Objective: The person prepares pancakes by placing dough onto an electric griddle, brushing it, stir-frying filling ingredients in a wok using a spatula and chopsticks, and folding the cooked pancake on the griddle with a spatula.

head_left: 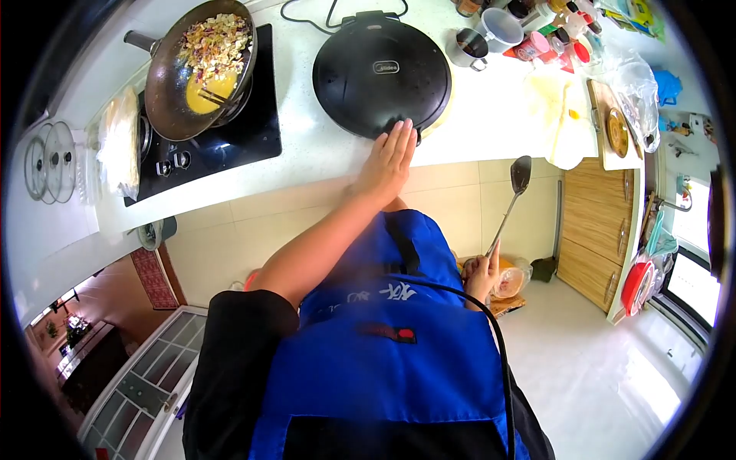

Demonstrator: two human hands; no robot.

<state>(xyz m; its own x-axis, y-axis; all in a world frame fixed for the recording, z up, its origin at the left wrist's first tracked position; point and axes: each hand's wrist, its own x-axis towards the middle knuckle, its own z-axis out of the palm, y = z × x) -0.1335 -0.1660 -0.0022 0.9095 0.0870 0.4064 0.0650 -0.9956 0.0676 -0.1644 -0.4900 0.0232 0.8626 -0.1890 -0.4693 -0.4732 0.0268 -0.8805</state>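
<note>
My left hand (389,162) lies on the front edge of a round black electric griddle (360,84), its fingers stretched out together over the closed lid near the handle. My right hand (481,276), low beside the blue apron (383,368), has its fingers wrapped round the handle of a cooking spatula (520,175). The spatula's dark oval head points up, just in front of the counter edge. At the left, a wok (165,92) on the stove holds chopped food (218,46) and a yellow liquid (203,96) that looks like egg, with thin dark prongs over it.
The black gas stove (264,115) is left of the griddle. A metal cup (468,50), a plastic jug (500,31) and several bottles stand at the back right. A yellowish cloth (563,123) hangs over the counter edge near a cutting board (606,100). Glass lids (57,161) are far left.
</note>
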